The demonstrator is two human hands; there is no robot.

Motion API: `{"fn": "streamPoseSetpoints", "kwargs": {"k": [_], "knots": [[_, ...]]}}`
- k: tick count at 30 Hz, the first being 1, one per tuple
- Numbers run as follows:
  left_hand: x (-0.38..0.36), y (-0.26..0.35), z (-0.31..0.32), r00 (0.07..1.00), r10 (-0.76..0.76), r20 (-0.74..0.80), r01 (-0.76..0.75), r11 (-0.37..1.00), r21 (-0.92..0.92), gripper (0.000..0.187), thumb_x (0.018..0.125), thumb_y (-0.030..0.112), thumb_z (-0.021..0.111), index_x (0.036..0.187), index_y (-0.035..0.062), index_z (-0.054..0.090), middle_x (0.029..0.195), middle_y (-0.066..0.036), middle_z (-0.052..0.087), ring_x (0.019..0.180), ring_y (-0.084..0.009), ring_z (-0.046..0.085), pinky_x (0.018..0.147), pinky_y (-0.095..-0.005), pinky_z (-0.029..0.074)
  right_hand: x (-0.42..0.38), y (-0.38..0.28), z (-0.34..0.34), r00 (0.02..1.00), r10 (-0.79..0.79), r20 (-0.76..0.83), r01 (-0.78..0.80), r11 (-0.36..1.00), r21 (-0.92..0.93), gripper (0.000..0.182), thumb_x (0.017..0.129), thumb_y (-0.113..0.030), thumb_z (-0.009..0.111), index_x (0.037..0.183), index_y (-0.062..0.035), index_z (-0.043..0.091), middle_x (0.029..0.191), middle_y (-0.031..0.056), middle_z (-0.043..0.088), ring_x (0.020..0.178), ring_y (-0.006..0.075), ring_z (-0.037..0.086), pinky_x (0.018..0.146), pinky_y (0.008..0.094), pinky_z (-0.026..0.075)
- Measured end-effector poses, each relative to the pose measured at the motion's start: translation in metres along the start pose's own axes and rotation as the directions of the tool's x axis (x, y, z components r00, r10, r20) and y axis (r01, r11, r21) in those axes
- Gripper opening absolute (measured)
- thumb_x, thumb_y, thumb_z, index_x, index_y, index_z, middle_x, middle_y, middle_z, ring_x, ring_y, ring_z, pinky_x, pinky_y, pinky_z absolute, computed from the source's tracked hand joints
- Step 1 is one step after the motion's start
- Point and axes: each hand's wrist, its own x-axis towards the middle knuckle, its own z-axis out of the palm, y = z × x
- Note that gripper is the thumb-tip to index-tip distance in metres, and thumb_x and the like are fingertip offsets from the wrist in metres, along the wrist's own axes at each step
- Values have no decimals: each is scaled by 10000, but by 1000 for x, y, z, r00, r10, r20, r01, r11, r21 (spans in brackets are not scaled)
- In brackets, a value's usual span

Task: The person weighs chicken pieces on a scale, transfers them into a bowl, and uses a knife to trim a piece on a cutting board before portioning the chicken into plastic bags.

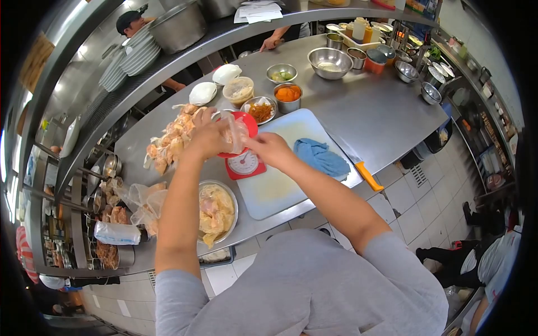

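Note:
My left hand [208,133] grips a small clear plastic bag [235,133] with pale pinkish food inside. On the other side, my right hand [268,148] pinches the edge of the same bag. Both hands are over the red pan [250,122] of a red kitchen scale [244,164], whose round dial faces me. The scale stands at the left part of a white cutting board [269,196]. Left of my left hand lies a pile of bagged portions [168,140] with orange-pink contents. A metal bowl [234,219] of raw chicken in yellowish plastic is below my left forearm.
A blue cloth [320,158] and an orange-handled knife [367,175] lie on the board's right side. Behind it stand a pot of orange sauce [288,96], a bowl of brown bits [260,110] and a steel bowl [330,63]. A plastic roll [117,233] is at left. Other people are nearby.

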Motion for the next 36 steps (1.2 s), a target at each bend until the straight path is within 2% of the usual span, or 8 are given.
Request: {"fn": "streamPoseSetpoints", "kwargs": {"k": [3,5,10,13,20,27,30,36], "knots": [[11,-13,17,978,154,-140,-158,987,-20,573,725,357,866,1270,226,749,1494,-198,555,1456,-476,409,1111,-562,454,31,-28,24,993,-119,6,117,963,-241,422,962,-409,713,947,10,762,764,100,729,714,207,722,642,362,571],[21,-19,23,973,-31,229,99,952,-290,547,754,354,844,1268,195,745,1285,-261,691,1254,-422,631,1036,-496,528,74,-9,41,957,-283,69,259,719,-645,290,955,-261,675,893,9,762,710,157,731,741,238,758,644,376,586],[-4,-4,-3,989,-134,-68,103,934,-341,505,785,243,816,1238,40,719,993,-219,774,930,-318,771,847,-412,604,87,-24,27,997,-81,20,82,995,-61,172,982,-166,625,973,-30,730,832,94,739,741,186,720,665,354,587],[-33,20,-28,969,-243,-32,134,634,-762,404,841,161,797,1174,-43,695,889,-129,759,719,-156,750,612,-320,605,39,-79,5,996,-80,-26,84,929,361,124,1000,-150,613,1053,-63,684,922,16,696,757,130,665,706,313,582],[-84,108,42,969,-230,89,148,251,-957,330,915,271,748,1002,-41,681,813,-175,753,771,-255,776,667,-378,590,-12,-59,-45,987,-132,89,142,982,-121,139,1054,-170,605,1001,-54,658,851,2,629,775,99,581,695,286,494],[-134,116,161,952,-305,-23,181,625,-760,282,1022,285,641,1093,23,716,857,-205,765,787,-364,765,746,-454,607,-40,39,-37,985,-144,96,173,771,-613,187,1060,-177,582,1043,-5,653,872,189,678,781,347,640,742,426,513],[-143,112,141,902,-197,384,386,768,-511,298,1040,260,574,1162,40,732,959,-251,750,904,-462,722,800,-522,580,-49,62,-26,990,-130,52,128,693,-709,173,1040,-170,597,1069,-16,670,895,266,687,845,464,657,752,479,523],[-126,111,140,991,-71,-112,-8,811,-585,214,998,134,570,1086,7,718,993,-270,729,944,-468,708,825,-546,557,-72,46,-7,990,-138,-27,84,731,-677,197,1043,-212,580,1022,-31,657,932,263,703,919,485,667,788,549,518]]}}
